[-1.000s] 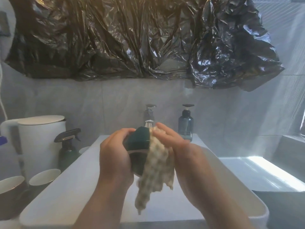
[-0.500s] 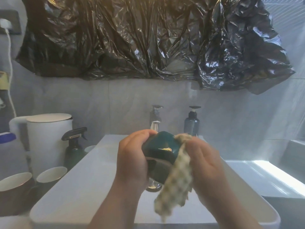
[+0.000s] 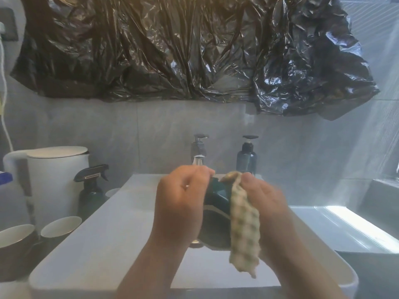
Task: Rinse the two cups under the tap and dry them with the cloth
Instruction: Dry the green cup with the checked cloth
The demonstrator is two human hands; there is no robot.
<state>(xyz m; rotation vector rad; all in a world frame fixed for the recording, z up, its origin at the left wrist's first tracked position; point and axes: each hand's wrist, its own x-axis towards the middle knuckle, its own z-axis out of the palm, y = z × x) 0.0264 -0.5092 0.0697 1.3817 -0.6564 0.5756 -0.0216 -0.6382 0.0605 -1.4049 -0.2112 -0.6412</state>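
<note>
Over the white sink (image 3: 103, 240) my left hand (image 3: 179, 208) grips a dark green cup (image 3: 216, 216), held on its side. My right hand (image 3: 267, 214) presses a checked beige cloth (image 3: 244, 229) against the cup's right side; the cloth's loose end hangs down below the cup. The chrome tap (image 3: 198, 152) stands behind my hands, and I see no water running from it. Two more cups with pale insides stand left of the sink: one near the sink wall (image 3: 60, 227) and a dark one (image 3: 15, 238) at the frame's edge.
A white kettle (image 3: 51, 182) and a dark spray bottle (image 3: 90, 190) stand at the left behind the cups. A blue pump bottle (image 3: 247, 157) sits right of the tap. Crumpled black plastic sheeting (image 3: 194, 50) covers the wall above. A pale ledge (image 3: 336, 225) lies right of the sink.
My hands with cup and cloth have shifted right in the view. The cup has turned in my left hand, and the cloth has slid further round its right side.
</note>
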